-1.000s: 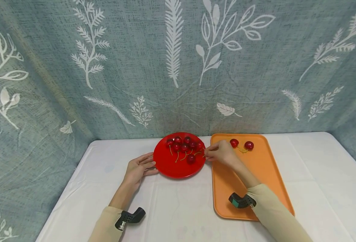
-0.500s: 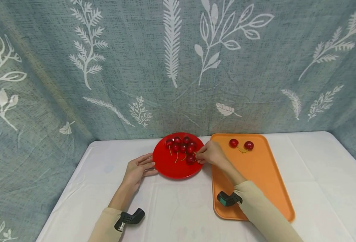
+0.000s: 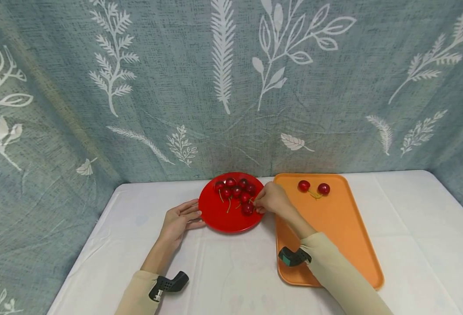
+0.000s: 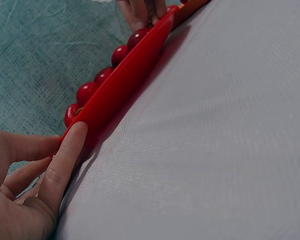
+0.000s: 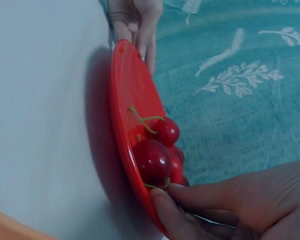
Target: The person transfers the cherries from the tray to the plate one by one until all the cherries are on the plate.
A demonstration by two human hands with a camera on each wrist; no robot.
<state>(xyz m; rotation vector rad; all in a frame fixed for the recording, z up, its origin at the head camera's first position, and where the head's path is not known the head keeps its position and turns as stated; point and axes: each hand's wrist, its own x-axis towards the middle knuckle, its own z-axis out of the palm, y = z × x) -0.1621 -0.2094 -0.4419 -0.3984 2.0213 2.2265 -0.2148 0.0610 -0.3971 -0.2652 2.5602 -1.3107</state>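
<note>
My left hand (image 3: 178, 223) steadies the red plate (image 3: 223, 217) at its left rim, fingers nearly straight and spread along the edge. Close up, the thumb (image 4: 70, 155) lies against the plate's outer side. Several dark red cherries (image 3: 230, 182) with green stems lie bunched on the back and right of the plate. At the right rim my right hand (image 3: 274, 201) pinches a cherry stem between thumb and index finger. The right wrist view has that stem (image 5: 157, 186) beside the large front cherry (image 5: 152, 161), which sits just inside the rim.
An orange tray (image 3: 330, 227) lies right of the plate, partly under the right forearm. Near its back edge are two cherries (image 3: 324, 189) with stems. A white cloth (image 3: 231, 271) covers the table; a patterned green-blue curtain (image 3: 200, 87) hangs behind.
My right hand has moved left from the plate's right rim to over it. The cherries at the right have shifted left and closer together. The left hand stays in place.
</note>
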